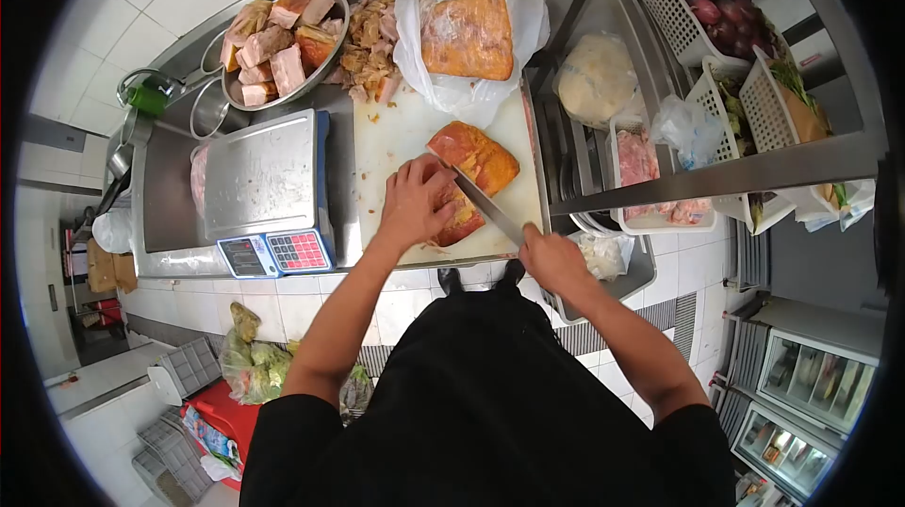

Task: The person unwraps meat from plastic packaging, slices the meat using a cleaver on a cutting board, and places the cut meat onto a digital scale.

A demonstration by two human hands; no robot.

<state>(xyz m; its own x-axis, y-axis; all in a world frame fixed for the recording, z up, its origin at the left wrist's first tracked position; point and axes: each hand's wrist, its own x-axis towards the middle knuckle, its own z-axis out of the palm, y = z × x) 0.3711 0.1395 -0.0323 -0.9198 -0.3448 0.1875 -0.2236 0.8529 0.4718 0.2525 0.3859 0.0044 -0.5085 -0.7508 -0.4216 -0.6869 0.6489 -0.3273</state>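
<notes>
The orange-brown slab of meat with a paler cut face lies on the white rectangular cutting board, its larger part at 2 o'clock from the left hand and its smaller near part at 4. The left hand presses on it with bent fingers; whether thumb and fingers pinch it, I cannot tell. The right hand, at 4 o'clock from the left, is closed round the handle of a long steel-bladed knife. The blade points towards 10–11 o'clock from that fist and crosses the meat between its two parts, close beside the left fingers; the depth of the cut is hidden.

The board's near edge runs just below the meat at 6 o'clock. The right fist sits about its near right corner, with the grey metal rack rail starting close by at 12 and running off towards 2. Bare board with a few crumbs opens at 10 o'clock from the left hand, and a narrow strip lies right of the meat. At 9 stands the silver-topped blue digital scale; towards 12, the pile of brown shredded meat; at 1, the orange-brown block in white plastic.
</notes>
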